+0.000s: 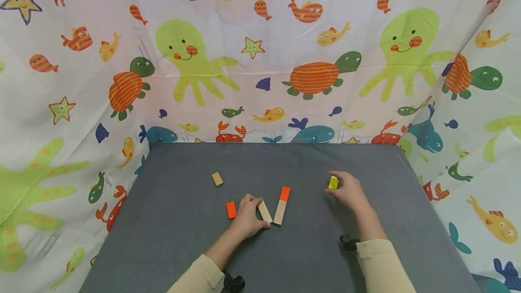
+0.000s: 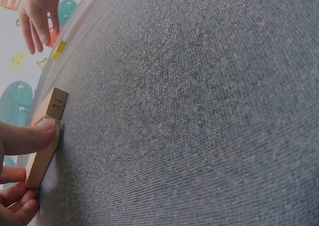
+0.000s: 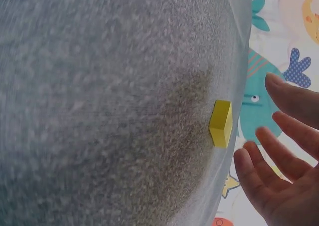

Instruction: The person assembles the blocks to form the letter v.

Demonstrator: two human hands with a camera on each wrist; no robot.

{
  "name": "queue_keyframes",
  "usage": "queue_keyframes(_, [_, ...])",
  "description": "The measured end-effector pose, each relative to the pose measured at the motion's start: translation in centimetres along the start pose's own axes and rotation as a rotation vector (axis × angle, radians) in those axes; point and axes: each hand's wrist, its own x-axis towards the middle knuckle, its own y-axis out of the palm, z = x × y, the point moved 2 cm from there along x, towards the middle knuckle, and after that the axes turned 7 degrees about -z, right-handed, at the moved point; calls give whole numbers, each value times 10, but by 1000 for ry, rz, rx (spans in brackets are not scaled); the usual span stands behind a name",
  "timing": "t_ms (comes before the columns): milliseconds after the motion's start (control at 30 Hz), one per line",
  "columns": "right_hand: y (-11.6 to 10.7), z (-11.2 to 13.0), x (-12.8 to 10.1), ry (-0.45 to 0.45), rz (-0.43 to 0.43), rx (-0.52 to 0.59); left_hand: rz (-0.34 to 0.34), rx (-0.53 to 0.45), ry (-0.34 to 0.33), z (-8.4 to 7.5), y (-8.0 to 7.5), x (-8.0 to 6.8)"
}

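Observation:
My left hand (image 1: 249, 215) grips a plain wooden block (image 1: 265, 211) lying on the grey table (image 1: 183, 248). In the left wrist view my thumb (image 2: 27, 138) presses the side of this block (image 2: 46, 139), whose end is marked 71. A small orange block (image 1: 231, 210) lies just left of that hand. To its right lies a longer wooden block with an orange end (image 1: 281, 205). My right hand (image 1: 341, 188) hovers beside a small yellow block (image 1: 333, 182). The right wrist view shows the fingers (image 3: 279, 161) spread, a short gap from the yellow block (image 3: 222, 122).
A small tan block (image 1: 217, 178) lies apart at the back left of the table. A sea-creature printed curtain (image 1: 260, 58) walls in the back and both sides. In the left wrist view, the right hand (image 2: 37, 12) and the yellow block (image 2: 59, 49) appear in the far corner.

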Motion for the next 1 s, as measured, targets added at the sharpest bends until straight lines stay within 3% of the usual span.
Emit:
queue_keyframes(533, [1,-17,7,25,9,-13,-1,4,4,1,1,0])
queue_keyframes(1000, [10,-26,9,98,26,-62,3,-5,-2,0,0,0])
